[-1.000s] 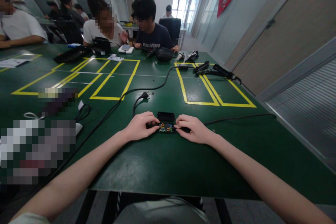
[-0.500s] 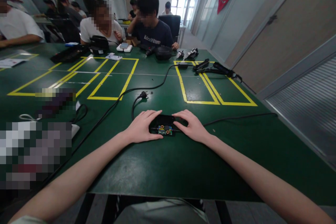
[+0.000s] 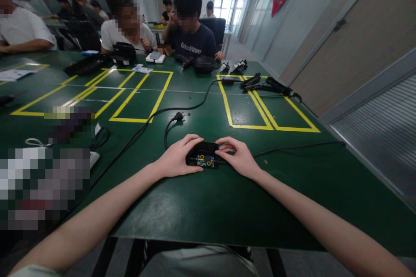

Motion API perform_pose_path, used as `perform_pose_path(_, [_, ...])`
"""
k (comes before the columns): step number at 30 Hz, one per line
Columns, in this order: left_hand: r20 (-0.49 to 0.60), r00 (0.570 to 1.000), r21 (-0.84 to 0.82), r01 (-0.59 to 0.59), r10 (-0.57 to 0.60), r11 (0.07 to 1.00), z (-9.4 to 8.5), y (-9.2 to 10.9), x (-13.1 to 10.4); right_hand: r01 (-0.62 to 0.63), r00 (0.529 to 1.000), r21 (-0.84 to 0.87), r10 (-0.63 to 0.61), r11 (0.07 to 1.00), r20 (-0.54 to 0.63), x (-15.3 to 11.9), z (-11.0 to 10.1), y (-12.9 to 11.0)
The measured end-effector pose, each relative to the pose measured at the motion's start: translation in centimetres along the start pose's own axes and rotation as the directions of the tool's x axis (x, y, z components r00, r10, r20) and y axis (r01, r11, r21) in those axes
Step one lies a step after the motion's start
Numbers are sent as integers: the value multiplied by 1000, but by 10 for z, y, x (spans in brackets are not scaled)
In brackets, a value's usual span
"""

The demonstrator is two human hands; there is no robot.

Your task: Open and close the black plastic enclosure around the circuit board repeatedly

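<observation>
The exposed circuit board [image 3: 205, 161] sits in its dark casing on the tabletop [image 3: 201, 212], back from the middle of the near edge. The left hand [image 3: 182, 157] is spread wide around its left end, thumb along the near side, fingertips by the black cover [image 3: 208, 146] just behind the board. The right hand [image 3: 236, 156] pinches that cover's right end between thumb and fingers. A three-pin plug [image 3: 178, 116] lies farther toward the far edge; a black cable [image 3: 302, 146] runs toward the right edge.
</observation>
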State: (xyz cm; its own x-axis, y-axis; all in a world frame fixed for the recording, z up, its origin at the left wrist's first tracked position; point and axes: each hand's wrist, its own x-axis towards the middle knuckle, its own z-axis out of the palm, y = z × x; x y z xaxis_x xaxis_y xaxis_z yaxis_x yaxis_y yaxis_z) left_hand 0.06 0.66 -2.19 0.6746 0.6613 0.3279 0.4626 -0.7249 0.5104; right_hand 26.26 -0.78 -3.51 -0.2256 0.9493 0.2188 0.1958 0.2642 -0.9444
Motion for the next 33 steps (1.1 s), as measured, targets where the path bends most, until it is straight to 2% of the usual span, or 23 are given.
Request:
perform_pose_path(9, [-11, 1000, -40, -24, 24, 999, -3, 2, 0, 56, 998, -28, -55, 998, 9, 0, -1, 0])
perform_pose_path(12, [3, 1000, -55, -29, 29, 998, -4, 3, 1, 72, 997, -49, -70, 996, 45, 0, -2, -1])
perform_pose_path(16, [18, 998, -56, -52, 53, 997, -3, 3, 1, 151, 982, -78, -140, 986, 125, -1, -3, -6])
perform_pose_path(19, [-9, 998, -45, -70, 70, 997, -2, 4, -1, 204, 974, -87, -193, 975, 122, -2, -2, -8])
perform_pose_path(26, [-35, 997, -23, -70, 69, 997, 1, 3, -2, 92, 996, -39, -92, 995, 5, -3, -4, -4])
perform_pose_path(33, [-25, 998, -39, -60, 59, 997, 0, 4, -2, 96, 991, -8, -94, 995, 94, -3, -4, -4])
